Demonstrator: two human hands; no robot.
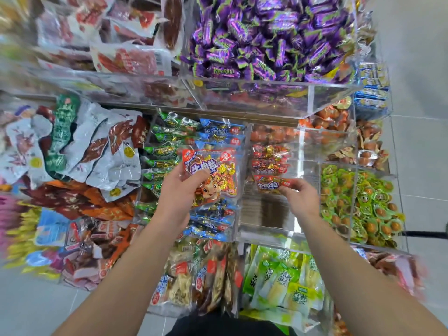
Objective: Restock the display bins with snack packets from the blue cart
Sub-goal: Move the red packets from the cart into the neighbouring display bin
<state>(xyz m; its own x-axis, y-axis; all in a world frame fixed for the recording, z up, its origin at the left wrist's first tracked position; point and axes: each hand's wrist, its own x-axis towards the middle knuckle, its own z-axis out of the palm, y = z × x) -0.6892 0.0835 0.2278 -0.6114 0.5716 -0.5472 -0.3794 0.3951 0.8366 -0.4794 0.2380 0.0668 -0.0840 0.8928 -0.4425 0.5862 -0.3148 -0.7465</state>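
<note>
My left hand (178, 190) grips a stack of red snack packets (213, 173) filled with gold-wrapped sweets, held above the bin of blue packets (213, 214). My right hand (300, 200) pinches one more red packet (270, 184) inside a clear acrylic bin (266, 229). That bin holds a few upright red packets (270, 157) at its far end, and its near half shows bare floor. The blue cart is not in view.
Clear bins surround this one: green packets (164, 151) to the left, purple candies (266, 37) above, green-and-orange sweets (358, 204) to the right, green pickle packs (286, 282) below. Large white and brown pouches (97, 151) lie at the left. Grey floor shows on the right.
</note>
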